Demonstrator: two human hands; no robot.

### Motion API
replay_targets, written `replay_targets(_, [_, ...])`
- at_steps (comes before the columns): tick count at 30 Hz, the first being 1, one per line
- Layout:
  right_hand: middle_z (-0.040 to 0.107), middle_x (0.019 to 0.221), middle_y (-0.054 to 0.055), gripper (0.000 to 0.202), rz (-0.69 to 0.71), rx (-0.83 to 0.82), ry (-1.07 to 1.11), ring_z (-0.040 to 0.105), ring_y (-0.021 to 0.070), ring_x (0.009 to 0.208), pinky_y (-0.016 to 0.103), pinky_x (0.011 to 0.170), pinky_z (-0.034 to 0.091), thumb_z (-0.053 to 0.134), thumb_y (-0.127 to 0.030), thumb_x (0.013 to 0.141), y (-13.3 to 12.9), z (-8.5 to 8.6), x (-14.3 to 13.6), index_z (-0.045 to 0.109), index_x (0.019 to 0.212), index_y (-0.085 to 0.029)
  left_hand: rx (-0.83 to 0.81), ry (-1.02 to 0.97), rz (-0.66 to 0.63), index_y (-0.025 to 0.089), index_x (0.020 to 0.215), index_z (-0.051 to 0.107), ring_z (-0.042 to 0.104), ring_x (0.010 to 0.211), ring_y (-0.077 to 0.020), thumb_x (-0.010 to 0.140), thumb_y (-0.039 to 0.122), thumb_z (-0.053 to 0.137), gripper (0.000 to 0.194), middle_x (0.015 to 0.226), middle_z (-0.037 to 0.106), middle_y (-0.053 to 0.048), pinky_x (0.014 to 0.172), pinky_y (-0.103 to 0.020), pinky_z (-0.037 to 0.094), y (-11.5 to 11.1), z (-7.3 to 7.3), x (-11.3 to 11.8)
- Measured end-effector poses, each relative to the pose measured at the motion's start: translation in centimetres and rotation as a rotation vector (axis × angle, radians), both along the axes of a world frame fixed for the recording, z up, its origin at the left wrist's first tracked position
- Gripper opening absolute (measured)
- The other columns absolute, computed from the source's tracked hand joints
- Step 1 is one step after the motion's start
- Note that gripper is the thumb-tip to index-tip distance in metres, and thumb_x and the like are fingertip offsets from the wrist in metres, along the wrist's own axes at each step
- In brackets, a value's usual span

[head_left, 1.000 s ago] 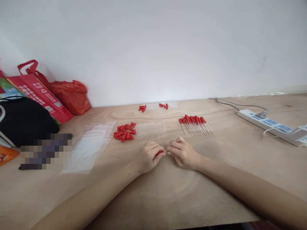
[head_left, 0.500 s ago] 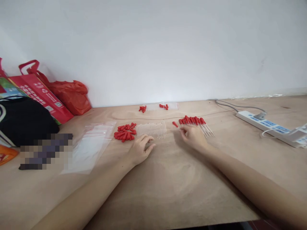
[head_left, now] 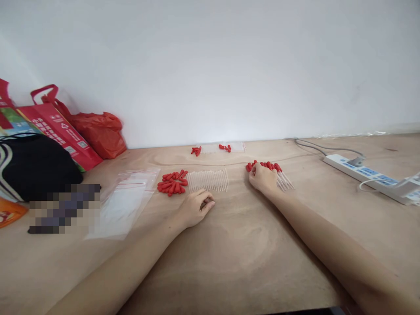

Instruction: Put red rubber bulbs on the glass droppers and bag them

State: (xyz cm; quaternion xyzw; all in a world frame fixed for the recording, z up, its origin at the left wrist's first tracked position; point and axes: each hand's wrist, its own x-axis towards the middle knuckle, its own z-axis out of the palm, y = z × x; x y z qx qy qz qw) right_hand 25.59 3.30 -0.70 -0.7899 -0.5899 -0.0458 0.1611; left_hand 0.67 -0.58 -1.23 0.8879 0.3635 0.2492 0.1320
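Observation:
My right hand (head_left: 263,178) is closed in a pinch at the left end of a row of red-tipped sticks (head_left: 285,180). Its fingertips touch a red-tipped stick there, partly hidden by the hand. Pale bare sticks (head_left: 210,179) lie side by side in the middle. My left hand (head_left: 196,208) rests on the table just in front of them, fingers loosely curled, thumb apart, nothing seen in it. Left of the bare sticks is a heap of small red bulb-shaped pieces (head_left: 173,183).
Clear zip bags (head_left: 121,205) lie at the left. Beyond are red bags (head_left: 98,133) and a black bag (head_left: 42,168). Small red pieces (head_left: 196,151) sit near the wall on the wooden table (head_left: 229,262). A white power strip (head_left: 370,177) with cables is at the right.
My right hand has brought the red-tipped stick, which lay apart on the left, rightward to the row's end. My left hand has drawn slightly back, its fingers curling a little more.

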Motion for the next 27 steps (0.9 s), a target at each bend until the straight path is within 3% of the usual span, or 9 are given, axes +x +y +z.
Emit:
replay_targets(8, [0.062, 0.093, 0.011, 0.024, 0.066, 0.047, -0.029, 0.054, 0.0237, 0.088, 0.036, 0.075, 0.026, 0.038, -0.025, 0.079, -0.2, 0.0, -0.3, 0.057, 0.089, -0.015, -0.002, 0.006, 0.0, 0.017, 0.082, 0.054, 0.055, 0.068, -0.0117, 0.081, 0.021, 0.047, 0.008, 0.077, 0.055, -0.001, 0.063, -0.024, 0.043, 0.2, -0.2, -0.1])
replay_targets(15, [0.064, 0.09, 0.01, 0.027, 0.179, -0.004, 0.069, 0.055, 0.0225, 0.088, 0.036, 0.078, 0.027, 0.038, -0.029, 0.079, 0.4, 0.4, -4.5, 0.059, 0.09, -0.016, 0.095, 0.062, 0.023, 0.017, 0.079, 0.055, 0.055, 0.068, -0.0132, 0.081, 0.023, 0.047, 0.01, 0.074, 0.056, -0.002, 0.064, -0.025, 0.041, 0.0, 0.1, -0.1])
replay_targets(17, [0.064, 0.089, 0.012, 0.029, 0.165, -0.06, 0.094, 0.055, 0.0235, 0.089, 0.037, 0.079, 0.027, 0.038, -0.032, 0.08, 0.8, 0.6, -5.7, 0.06, 0.089, -0.015, 0.218, 0.109, 0.135, 0.017, 0.075, 0.055, 0.054, 0.07, -0.0162, 0.08, 0.025, 0.047, 0.013, 0.071, 0.057, -0.002, 0.066, -0.028, 0.039, 0.2, 0.6, -0.4])
replay_targets(21, [0.063, 0.093, 0.014, 0.035, 0.116, -0.15, 0.128, 0.055, 0.0261, 0.091, 0.041, 0.081, 0.027, 0.04, -0.039, 0.079, 1.4, 0.9, -7.2, 0.062, 0.087, -0.013, 0.422, 0.185, 0.544, 0.017, 0.067, 0.052, 0.053, 0.076, -0.0216, 0.077, 0.027, 0.049, 0.015, 0.074, 0.058, -0.005, 0.07, -0.033, 0.037, 1.4, 2.1, -2.2])
replay_targets(24, [0.062, 0.097, 0.016, 0.038, 0.093, -0.188, 0.146, 0.053, 0.0277, 0.096, 0.042, 0.082, 0.027, 0.04, -0.043, 0.079, 1.6, 1.1, -7.6, 0.063, 0.088, -0.013, 0.403, 0.249, 0.76, 0.018, 0.072, 0.052, 0.052, 0.083, -0.0257, 0.075, 0.035, 0.051, 0.018, 0.079, 0.058, -0.007, 0.069, -0.034, 0.037, 2.4, 2.9, -4.0])
replay_targets(27, [0.062, 0.099, 0.016, 0.039, 0.083, -0.206, 0.16, 0.053, 0.0283, 0.097, 0.043, 0.083, 0.027, 0.04, -0.043, 0.078, 1.9, 1.1, -7.7, 0.064, 0.088, -0.014, 0.305, 0.303, 0.838, 0.018, 0.073, 0.051, 0.052, 0.086, -0.028, 0.073, 0.043, 0.051, 0.024, 0.083, 0.058, -0.007, 0.069, -0.036, 0.038, 3.1, 3.0, -5.1])
